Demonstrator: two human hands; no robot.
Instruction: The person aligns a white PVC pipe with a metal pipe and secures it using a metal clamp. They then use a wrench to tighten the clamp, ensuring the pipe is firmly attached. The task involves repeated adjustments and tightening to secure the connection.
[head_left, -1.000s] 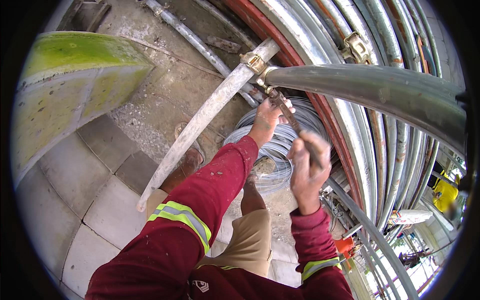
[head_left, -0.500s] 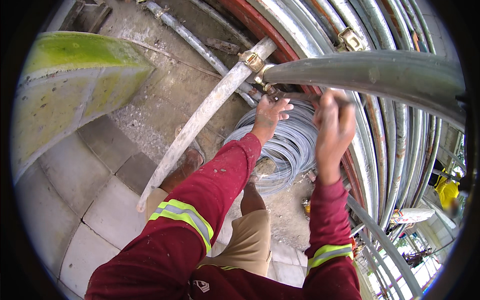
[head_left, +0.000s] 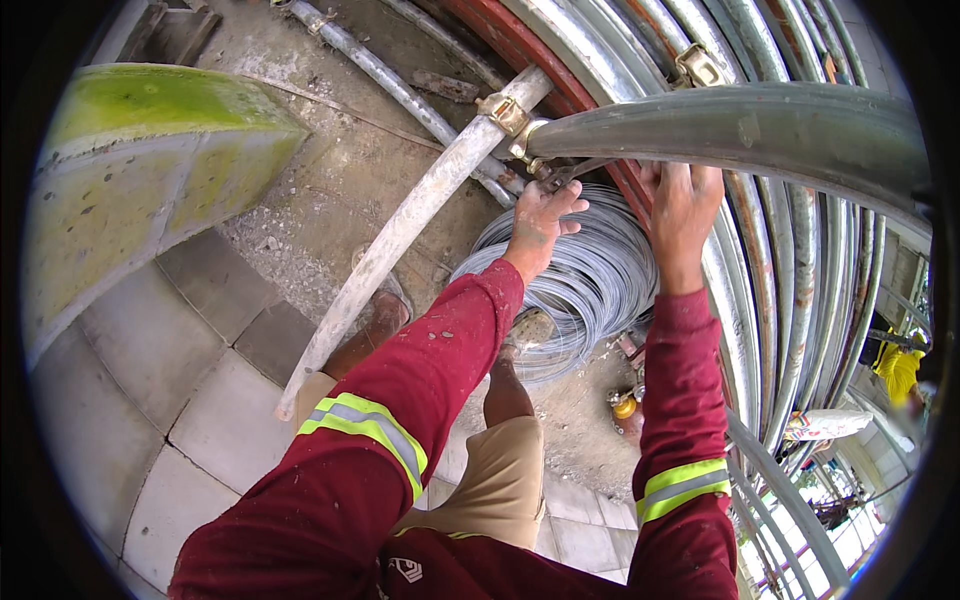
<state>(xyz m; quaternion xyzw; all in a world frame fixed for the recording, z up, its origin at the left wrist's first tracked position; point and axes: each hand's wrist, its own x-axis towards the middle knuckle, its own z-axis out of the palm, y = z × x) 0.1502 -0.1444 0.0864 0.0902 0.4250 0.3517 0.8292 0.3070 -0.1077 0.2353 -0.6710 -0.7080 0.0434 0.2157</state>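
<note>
While your left hand point(head_left: 540, 222) reaches toward the clamp point(head_left: 508, 117), its fingers are spread, just beside the near edge of the wrench point(head_left: 572, 176); you cannot tell from this view whether they touch it. The wrench sits at the near side of the clamp, its handle running right, toward your right hand point(head_left: 688, 215). That hand is raised close to the near edge of the grey pipe point(head_left: 750, 130), fingers bent and close together. Their tips are out of sight, so you cannot tell whether they pinch the handle.

The clamp joins the grey pipe, which runs off to the right, to a pale, stained pipe point(head_left: 400, 230) slanting from near left to far right. A coil of wire point(head_left: 600, 290) lies on the ground between your hands and nearer to you. Long metal pipes point(head_left: 800, 250) are stacked on the right, beside a red beam point(head_left: 522, 45). A mossy wall point(head_left: 170, 150) stands on the left.
</note>
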